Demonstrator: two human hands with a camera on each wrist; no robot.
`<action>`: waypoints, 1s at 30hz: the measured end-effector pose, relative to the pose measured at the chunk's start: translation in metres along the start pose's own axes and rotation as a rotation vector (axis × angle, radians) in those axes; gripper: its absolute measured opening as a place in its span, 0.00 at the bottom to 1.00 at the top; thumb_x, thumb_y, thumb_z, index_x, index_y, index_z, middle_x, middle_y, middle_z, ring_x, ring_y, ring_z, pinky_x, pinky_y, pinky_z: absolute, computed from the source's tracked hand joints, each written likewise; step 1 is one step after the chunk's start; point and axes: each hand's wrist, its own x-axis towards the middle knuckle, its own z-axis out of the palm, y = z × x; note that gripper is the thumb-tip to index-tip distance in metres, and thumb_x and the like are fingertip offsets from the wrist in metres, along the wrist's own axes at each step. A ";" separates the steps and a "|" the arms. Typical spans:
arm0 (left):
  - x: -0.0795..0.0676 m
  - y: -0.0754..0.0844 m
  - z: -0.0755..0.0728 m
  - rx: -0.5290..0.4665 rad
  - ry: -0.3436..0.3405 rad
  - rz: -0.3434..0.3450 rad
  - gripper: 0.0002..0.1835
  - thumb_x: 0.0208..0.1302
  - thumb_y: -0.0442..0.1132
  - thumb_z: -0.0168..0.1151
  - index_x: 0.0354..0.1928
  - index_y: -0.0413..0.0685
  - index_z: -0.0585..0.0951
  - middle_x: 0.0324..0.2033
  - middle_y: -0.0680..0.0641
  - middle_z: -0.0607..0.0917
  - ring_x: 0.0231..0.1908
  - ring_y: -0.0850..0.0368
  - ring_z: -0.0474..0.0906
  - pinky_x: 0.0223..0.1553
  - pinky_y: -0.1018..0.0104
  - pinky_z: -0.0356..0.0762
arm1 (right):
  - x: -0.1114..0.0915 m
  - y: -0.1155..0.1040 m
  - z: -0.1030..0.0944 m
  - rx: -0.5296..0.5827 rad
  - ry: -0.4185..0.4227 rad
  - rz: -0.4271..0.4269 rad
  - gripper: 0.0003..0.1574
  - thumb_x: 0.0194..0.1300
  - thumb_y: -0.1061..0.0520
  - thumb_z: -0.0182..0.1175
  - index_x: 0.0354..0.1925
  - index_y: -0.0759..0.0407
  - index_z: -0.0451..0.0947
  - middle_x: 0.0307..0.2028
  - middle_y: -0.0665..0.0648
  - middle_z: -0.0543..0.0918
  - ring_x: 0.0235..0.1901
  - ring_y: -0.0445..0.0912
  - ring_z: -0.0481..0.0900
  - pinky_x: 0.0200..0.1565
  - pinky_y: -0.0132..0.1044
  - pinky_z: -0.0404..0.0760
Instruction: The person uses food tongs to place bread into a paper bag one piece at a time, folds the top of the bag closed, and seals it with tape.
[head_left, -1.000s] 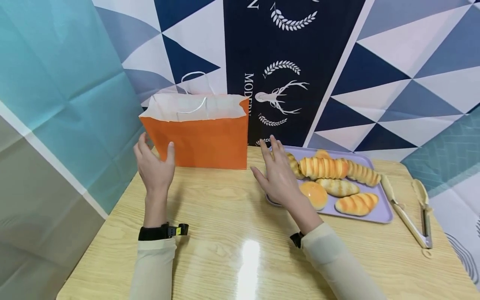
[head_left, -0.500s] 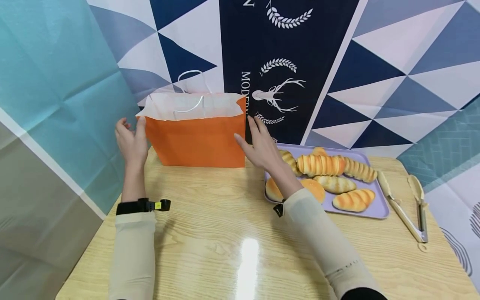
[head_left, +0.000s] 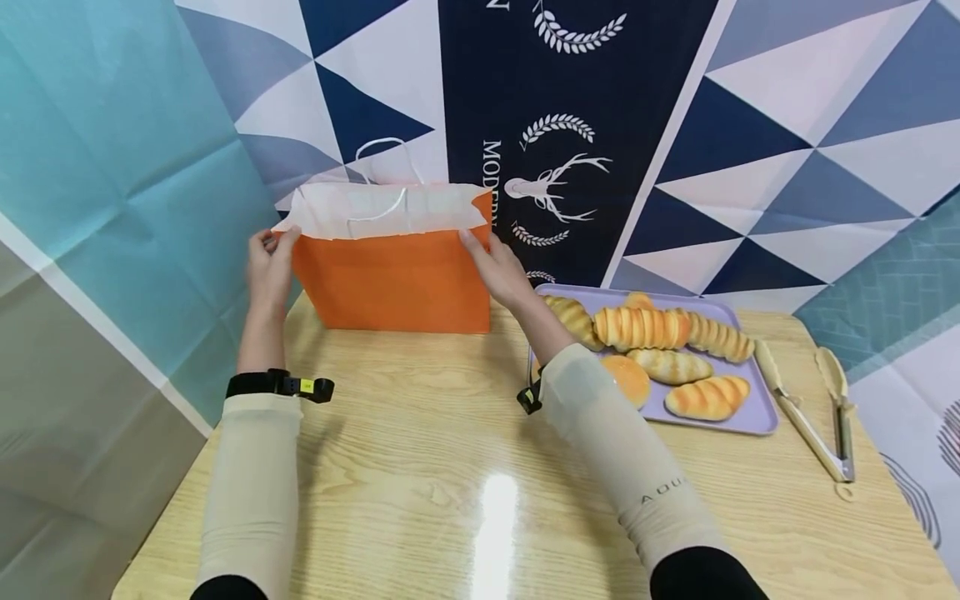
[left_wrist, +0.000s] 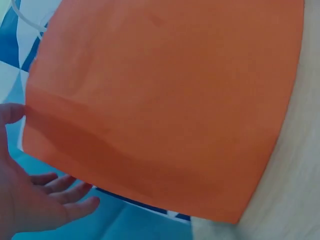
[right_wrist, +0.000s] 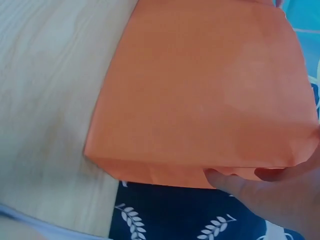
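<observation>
An orange paper bag [head_left: 397, 287] with a white inside and white handles stands upright on the table, its mouth facing up. At its upper left corner, my left hand [head_left: 268, 271] holds the edge, thumb at the front rim and fingers round the side. The left wrist view shows that thumb [left_wrist: 11, 113] at the rim and the fingers [left_wrist: 67, 192] along the side edge. My right hand [head_left: 498, 268] grips the upper right corner, thumb on the front. In the right wrist view, fingertips [right_wrist: 220, 179] press against the bag's side panel.
On the right a lilac tray [head_left: 761, 412] carries several bread rolls, including a ridged roll [head_left: 645, 329] and a round bun [head_left: 628, 379]. Beyond it lie tongs [head_left: 813, 433]. Patterned cloth [head_left: 555, 75] rises directly behind the bag.
Both hands have moved forward to the bag's upper corners, the right one also leftward from over the tray. Their fingers have closed on the bag's edges. The bag stays in place.
</observation>
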 end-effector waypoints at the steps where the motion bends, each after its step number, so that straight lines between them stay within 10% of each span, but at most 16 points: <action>1: 0.000 -0.002 0.001 -0.041 -0.031 -0.006 0.44 0.66 0.68 0.50 0.75 0.49 0.56 0.72 0.45 0.61 0.66 0.53 0.59 0.71 0.53 0.56 | 0.001 0.000 0.001 0.027 -0.009 0.021 0.64 0.61 0.15 0.35 0.78 0.56 0.48 0.74 0.61 0.57 0.70 0.53 0.56 0.70 0.53 0.57; 7: -0.003 -0.007 0.004 -0.187 -0.174 0.006 0.41 0.68 0.68 0.47 0.75 0.54 0.60 0.73 0.51 0.61 0.69 0.51 0.53 0.73 0.45 0.44 | 0.001 -0.001 0.005 0.155 -0.053 0.133 0.72 0.52 0.09 0.35 0.80 0.52 0.42 0.78 0.53 0.46 0.74 0.49 0.45 0.73 0.52 0.47; 30: -0.079 -0.009 0.000 -0.076 -0.281 0.102 0.39 0.72 0.62 0.47 0.77 0.49 0.56 0.72 0.45 0.60 0.69 0.51 0.54 0.73 0.44 0.45 | -0.072 0.008 -0.014 0.186 -0.126 0.102 0.66 0.57 0.13 0.37 0.80 0.47 0.39 0.78 0.50 0.46 0.73 0.46 0.43 0.73 0.53 0.45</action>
